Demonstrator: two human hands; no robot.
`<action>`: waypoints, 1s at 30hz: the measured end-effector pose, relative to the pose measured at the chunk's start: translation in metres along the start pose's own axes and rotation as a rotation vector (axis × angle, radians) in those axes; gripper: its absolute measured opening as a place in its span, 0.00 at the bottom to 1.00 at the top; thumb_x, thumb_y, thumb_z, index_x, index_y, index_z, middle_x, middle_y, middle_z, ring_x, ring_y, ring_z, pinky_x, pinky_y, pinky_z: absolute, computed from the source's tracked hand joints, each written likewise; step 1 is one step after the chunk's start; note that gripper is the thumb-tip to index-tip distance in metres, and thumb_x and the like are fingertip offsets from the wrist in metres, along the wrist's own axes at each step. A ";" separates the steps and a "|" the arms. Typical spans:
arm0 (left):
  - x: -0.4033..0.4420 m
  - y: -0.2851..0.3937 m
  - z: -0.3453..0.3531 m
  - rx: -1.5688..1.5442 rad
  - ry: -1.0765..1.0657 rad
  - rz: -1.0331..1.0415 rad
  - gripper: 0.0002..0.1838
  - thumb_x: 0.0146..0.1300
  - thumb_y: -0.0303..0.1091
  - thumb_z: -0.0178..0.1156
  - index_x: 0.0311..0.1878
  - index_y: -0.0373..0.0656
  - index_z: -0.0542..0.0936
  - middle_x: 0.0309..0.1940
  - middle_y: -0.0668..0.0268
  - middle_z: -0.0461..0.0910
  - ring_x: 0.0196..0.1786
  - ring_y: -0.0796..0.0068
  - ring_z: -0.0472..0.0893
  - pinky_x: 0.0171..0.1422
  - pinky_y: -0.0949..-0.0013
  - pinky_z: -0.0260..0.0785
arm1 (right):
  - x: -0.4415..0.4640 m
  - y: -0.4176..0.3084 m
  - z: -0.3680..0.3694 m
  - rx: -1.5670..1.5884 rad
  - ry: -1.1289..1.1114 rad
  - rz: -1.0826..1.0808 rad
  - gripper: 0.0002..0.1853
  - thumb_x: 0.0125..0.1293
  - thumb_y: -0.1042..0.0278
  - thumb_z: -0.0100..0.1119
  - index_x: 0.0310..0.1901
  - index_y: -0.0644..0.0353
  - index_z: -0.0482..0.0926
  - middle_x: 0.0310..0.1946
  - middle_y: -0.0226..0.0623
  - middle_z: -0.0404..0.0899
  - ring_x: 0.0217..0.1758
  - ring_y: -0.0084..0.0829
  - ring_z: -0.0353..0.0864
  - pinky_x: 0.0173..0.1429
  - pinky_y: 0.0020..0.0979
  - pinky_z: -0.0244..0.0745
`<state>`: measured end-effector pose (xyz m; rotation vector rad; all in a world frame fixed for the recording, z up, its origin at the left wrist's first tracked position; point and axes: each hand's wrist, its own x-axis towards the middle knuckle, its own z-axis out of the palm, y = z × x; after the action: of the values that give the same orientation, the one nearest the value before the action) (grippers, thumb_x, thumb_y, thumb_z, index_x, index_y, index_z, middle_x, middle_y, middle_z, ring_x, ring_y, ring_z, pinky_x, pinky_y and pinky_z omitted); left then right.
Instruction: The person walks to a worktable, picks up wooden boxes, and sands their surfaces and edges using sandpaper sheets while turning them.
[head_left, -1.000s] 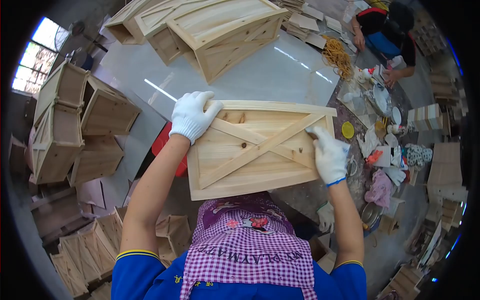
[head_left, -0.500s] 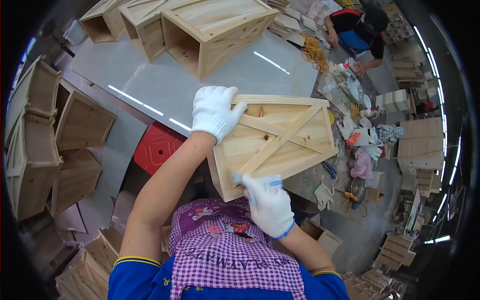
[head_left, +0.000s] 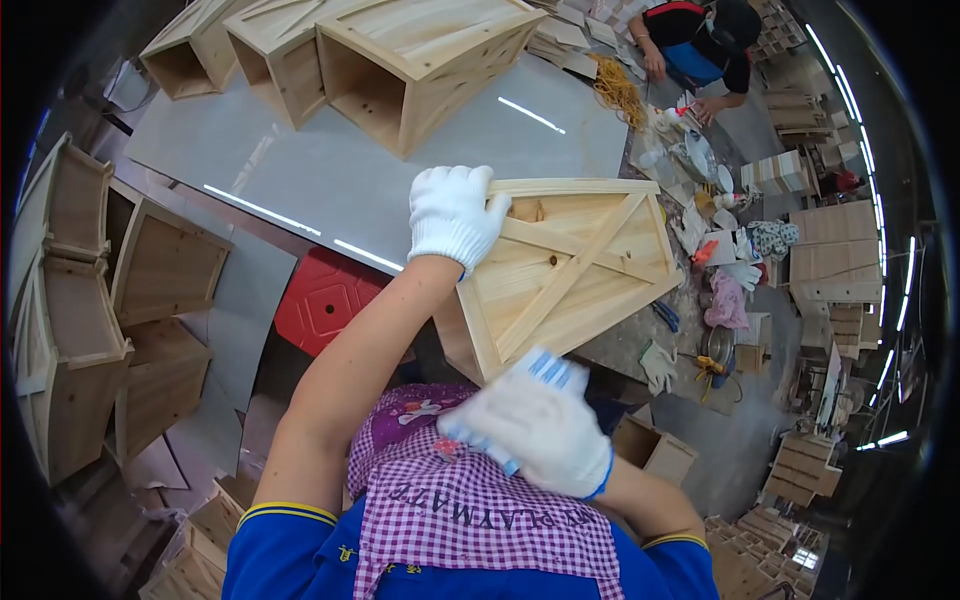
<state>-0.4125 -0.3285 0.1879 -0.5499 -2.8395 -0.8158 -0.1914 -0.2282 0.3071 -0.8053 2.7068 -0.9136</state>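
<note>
head: box (head_left: pixel 590 262), glossy table (head_left: pixel 310 175), floor (head_left: pixel 715 440)

Left arm (head_left: pixel 365 350) stretched forward, fingers (head_left: pixel 450 182) curled; right arm (head_left: pixel 655 503) bent inward

- left hand (head_left: pixel 453 215): a white knitted glove (head_left: pixel 445 235) with a ribbed cuff and a thin blue edge
- right hand (head_left: pixel 545 425): a second white glove (head_left: pixel 560 440) (blurred, so its knit is hard to make out), with blue stripes (head_left: pixel 553 369) and a blue-edged cuff
- shirt (head_left: pixel 280 560): bright blue, short sleeves (head_left: pixel 290 525) hemmed with narrow yellow bands, small yellow characters (head_left: pixel 345 553) on the chest
- apron (head_left: pixel 480 540): purple-and-white check, with a darker purple panel (head_left: pixel 440 393), a cartoon print (head_left: pixel 413 408) and dark "playmate" lettering (head_left: pixel 435 498)
</note>
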 end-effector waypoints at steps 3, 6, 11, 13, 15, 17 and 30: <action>0.000 0.000 -0.001 -0.003 -0.012 0.004 0.22 0.66 0.52 0.66 0.54 0.46 0.88 0.49 0.57 0.89 0.56 0.53 0.84 0.68 0.53 0.71 | 0.033 0.035 -0.018 -0.304 0.134 -0.028 0.22 0.58 0.73 0.64 0.56 0.55 0.84 0.48 0.41 0.83 0.57 0.47 0.83 0.66 0.44 0.77; 0.001 -0.005 0.006 -0.039 0.035 0.028 0.22 0.66 0.51 0.67 0.55 0.46 0.88 0.50 0.58 0.89 0.57 0.53 0.83 0.69 0.52 0.70 | 0.023 0.087 0.000 -0.453 0.135 -0.036 0.23 0.58 0.72 0.64 0.59 0.56 0.83 0.51 0.44 0.83 0.60 0.48 0.82 0.69 0.44 0.75; 0.005 -0.002 -0.001 -0.038 -0.018 0.003 0.23 0.66 0.51 0.67 0.56 0.46 0.87 0.51 0.58 0.89 0.57 0.53 0.83 0.68 0.52 0.71 | -0.029 0.167 -0.066 -0.793 0.023 0.453 0.20 0.61 0.72 0.59 0.57 0.56 0.81 0.50 0.44 0.83 0.59 0.50 0.80 0.67 0.48 0.76; 0.008 -0.002 -0.002 -0.047 0.005 0.002 0.21 0.66 0.49 0.68 0.55 0.46 0.87 0.50 0.57 0.88 0.58 0.52 0.83 0.68 0.51 0.70 | -0.001 0.142 -0.042 -0.676 0.071 0.250 0.19 0.61 0.72 0.59 0.56 0.55 0.82 0.48 0.43 0.82 0.58 0.49 0.80 0.66 0.48 0.75; 0.002 -0.002 0.004 -0.053 -0.002 0.010 0.20 0.65 0.48 0.68 0.54 0.46 0.87 0.49 0.56 0.88 0.59 0.52 0.83 0.69 0.51 0.70 | 0.017 0.113 -0.013 -0.409 0.162 -0.120 0.17 0.61 0.73 0.58 0.53 0.54 0.83 0.44 0.41 0.81 0.54 0.47 0.79 0.65 0.48 0.74; 0.000 -0.015 0.019 -0.185 0.136 0.064 0.20 0.67 0.44 0.68 0.58 0.45 0.85 0.57 0.53 0.85 0.67 0.49 0.79 0.74 0.49 0.68 | 0.015 0.135 -0.025 -0.505 0.138 0.019 0.18 0.61 0.73 0.58 0.54 0.53 0.83 0.47 0.42 0.81 0.57 0.47 0.79 0.67 0.49 0.74; -0.004 -0.032 0.034 -0.491 0.340 -0.135 0.21 0.74 0.31 0.60 0.68 0.40 0.79 0.76 0.45 0.71 0.82 0.40 0.65 0.85 0.48 0.57 | 0.020 0.231 -0.050 -0.745 0.027 -0.186 0.30 0.60 0.66 0.63 0.68 0.45 0.81 0.71 0.42 0.77 0.78 0.48 0.72 0.85 0.53 0.62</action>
<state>-0.4220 -0.3362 0.1428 -0.2352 -2.3821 -1.4882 -0.3256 -0.0596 0.2080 -1.1754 3.0350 0.1128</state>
